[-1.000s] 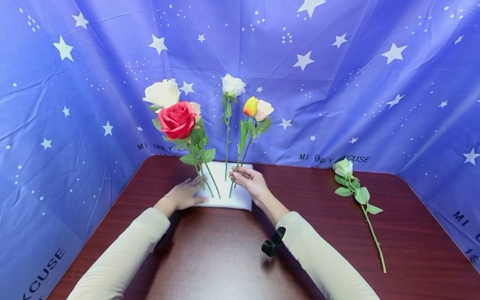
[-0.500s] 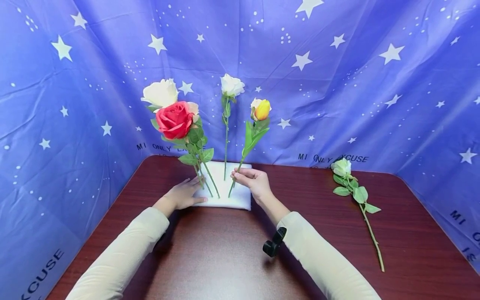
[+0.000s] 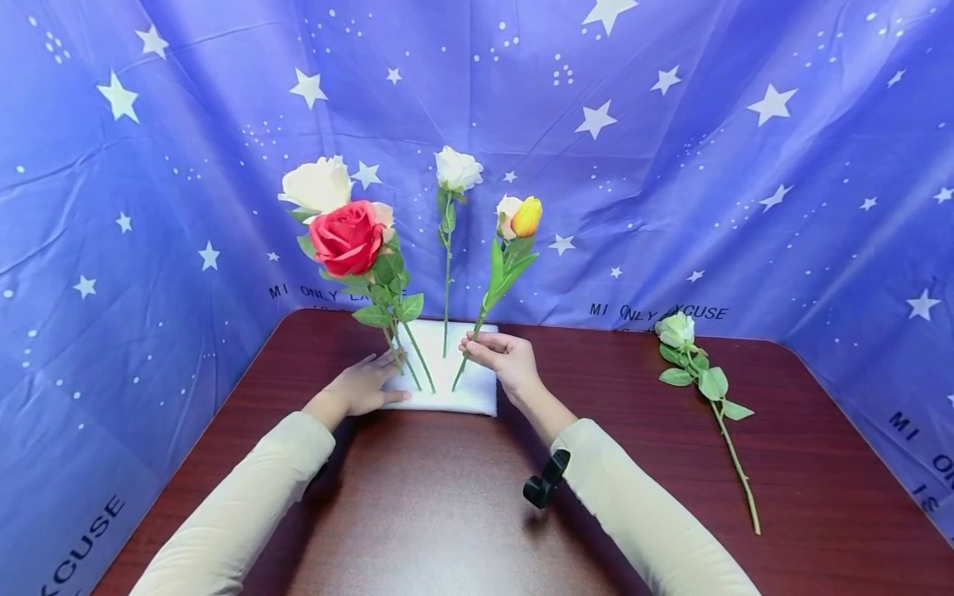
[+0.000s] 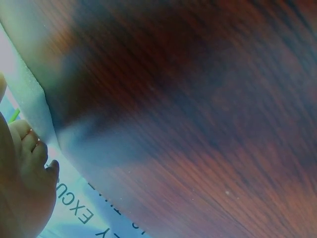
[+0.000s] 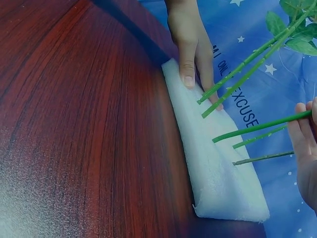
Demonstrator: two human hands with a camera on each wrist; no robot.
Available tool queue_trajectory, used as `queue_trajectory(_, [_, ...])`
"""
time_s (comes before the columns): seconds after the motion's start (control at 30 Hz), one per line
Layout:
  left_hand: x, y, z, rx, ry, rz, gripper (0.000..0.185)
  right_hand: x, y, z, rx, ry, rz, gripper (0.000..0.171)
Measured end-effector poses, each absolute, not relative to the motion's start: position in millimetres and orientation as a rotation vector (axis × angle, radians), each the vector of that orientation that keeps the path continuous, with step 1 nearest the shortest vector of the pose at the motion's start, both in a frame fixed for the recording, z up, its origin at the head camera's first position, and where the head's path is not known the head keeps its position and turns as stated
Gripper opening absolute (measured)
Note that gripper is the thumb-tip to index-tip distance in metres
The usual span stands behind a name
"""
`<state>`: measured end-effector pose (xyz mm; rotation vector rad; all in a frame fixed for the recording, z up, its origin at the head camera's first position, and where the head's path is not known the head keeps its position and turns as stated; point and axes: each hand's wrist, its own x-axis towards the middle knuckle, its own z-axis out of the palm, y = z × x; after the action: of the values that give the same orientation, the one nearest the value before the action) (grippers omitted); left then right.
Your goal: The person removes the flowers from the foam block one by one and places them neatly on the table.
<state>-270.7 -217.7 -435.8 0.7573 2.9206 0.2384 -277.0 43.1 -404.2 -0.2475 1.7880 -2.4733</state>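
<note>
The yellow bud stem (image 3: 477, 324) is pinched in the right grip (image 3: 501, 358), its foot just below in the white foam block (image 3: 477, 399); seating appears under way. The block is held down by the spread left grip (image 3: 365, 386). Next, a straight downward push seems needed.

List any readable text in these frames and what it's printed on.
"MI ONLY EXCUSE" on the blue star backdrop, behind the table, right.
"MI ONLY LA…", same backdrop, left, cut off by the red rose.
"XCUSE", lower left corner, first letter cropped.
"EXCUSE", right wrist view.
Right-edge print: too cropped to read.
</note>
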Motion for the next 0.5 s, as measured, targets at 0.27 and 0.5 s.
queue_trajectory(0.27, [-270.2, -216.3, -434.6, 0.772, 2.93, 0.238, 0.071, -276.0, 43.5, -402.0, -0.245, 1.788, -2.51, 0.031])
queue_trajectory(0.5, [-269.0, -217.0, -434.9, 0.76, 2.924, 0.256, 0.072, -275.8, 48.1, -398.0, -0.3, 1.771, -2.587, 0.029])
